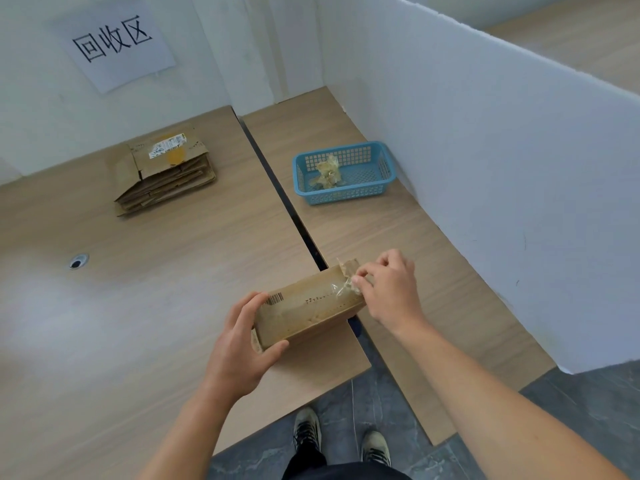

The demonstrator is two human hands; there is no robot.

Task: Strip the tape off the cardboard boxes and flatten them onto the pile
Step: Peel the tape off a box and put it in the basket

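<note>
Two grips on the brown cardboard box (308,313) at the near edge of the worktop (156,306): left grip (242,344) curls round its near end, right grip (391,289) pinches crinkled clear tape (341,287) at the far corner. Open woodgrain runs to the flattened pile (166,174).

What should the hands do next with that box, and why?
Probably peel the tape away from the box: the right hand pinches its lifted end, the left hand grips the box's near end, and the strip is not yet off.
</note>
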